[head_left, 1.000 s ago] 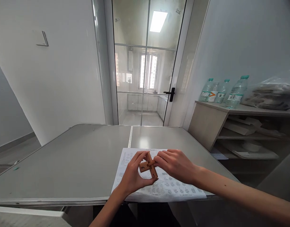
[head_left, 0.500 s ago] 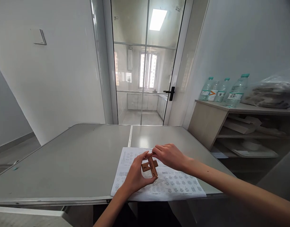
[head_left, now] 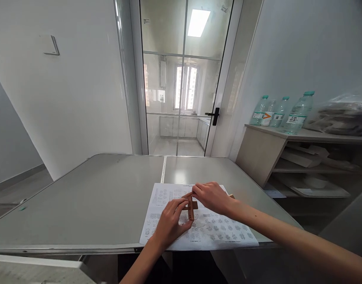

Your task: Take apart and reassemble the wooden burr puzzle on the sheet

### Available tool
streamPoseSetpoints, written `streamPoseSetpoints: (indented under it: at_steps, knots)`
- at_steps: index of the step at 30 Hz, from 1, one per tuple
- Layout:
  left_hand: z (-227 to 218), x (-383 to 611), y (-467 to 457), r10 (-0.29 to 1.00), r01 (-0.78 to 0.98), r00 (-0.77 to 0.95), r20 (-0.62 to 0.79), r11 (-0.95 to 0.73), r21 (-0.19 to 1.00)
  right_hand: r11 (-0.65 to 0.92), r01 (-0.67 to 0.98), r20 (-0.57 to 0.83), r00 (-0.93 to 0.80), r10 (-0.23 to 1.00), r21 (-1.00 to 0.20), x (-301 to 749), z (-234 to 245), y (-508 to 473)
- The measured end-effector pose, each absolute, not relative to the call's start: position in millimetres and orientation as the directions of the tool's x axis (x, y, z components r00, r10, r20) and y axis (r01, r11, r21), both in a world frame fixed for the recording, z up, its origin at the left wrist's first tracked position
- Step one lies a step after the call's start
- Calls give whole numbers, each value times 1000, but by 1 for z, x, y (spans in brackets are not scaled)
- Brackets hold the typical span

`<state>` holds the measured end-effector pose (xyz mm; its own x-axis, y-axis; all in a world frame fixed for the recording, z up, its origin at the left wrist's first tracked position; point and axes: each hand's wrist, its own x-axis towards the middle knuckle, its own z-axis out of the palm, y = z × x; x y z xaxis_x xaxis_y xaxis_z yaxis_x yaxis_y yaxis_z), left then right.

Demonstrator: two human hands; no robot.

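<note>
A small brown wooden burr puzzle (head_left: 190,210), made of notched sticks crossing one another, is held just above the printed sheet. My left hand (head_left: 172,219) grips it from the left, thumb at its lower end and fingers along its upper left side. My right hand (head_left: 212,196) is closed at its top, fingertips pinching the end of a wooden stick (head_left: 188,195) that slants across there. How far that stick sits in the others is hidden by my fingers. Beneath both hands lies the white sheet (head_left: 228,230), printed with rows of small puzzle drawings.
A bit of lighter wood (head_left: 231,196) shows behind my right wrist. The grey table (head_left: 80,205) reaches to a glass door (head_left: 181,98). At right, a shelf unit (head_left: 257,150) carries several plastic bottles (head_left: 299,114) and a filled plastic bag (head_left: 340,118).
The wooden burr puzzle has turned in my hands, so its crossing stick shows more edge-on. My left fingers have shifted further over it. The lighter wood behind my right wrist has come into view.
</note>
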<state>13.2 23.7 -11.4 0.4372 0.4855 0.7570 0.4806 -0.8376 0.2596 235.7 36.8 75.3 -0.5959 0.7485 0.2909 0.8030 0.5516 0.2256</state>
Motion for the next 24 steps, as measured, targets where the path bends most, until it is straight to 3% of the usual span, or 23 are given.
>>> streamPoseSetpoints:
  at_steps: [6, 12, 19, 24]
  knots:
    - [-14, 13, 24, 493, 461, 472, 731, -845, 272, 426, 899, 260, -437, 861, 98, 237, 76, 52]
    - [-20, 11, 30, 571, 454, 413, 709, -804, 383, 259, 959, 231, -227, 946, -119, 256, 66, 67]
    - [-23, 11, 32, 601, 423, 399, 693, -791, 443, 55, 891, 2, -61, 998, -451, 277, 18, 77]
    - [-22, 12, 31, 606, 409, 386, 695, -788, 460, -21, 855, -78, -22, 997, -517, 275, -11, 74]
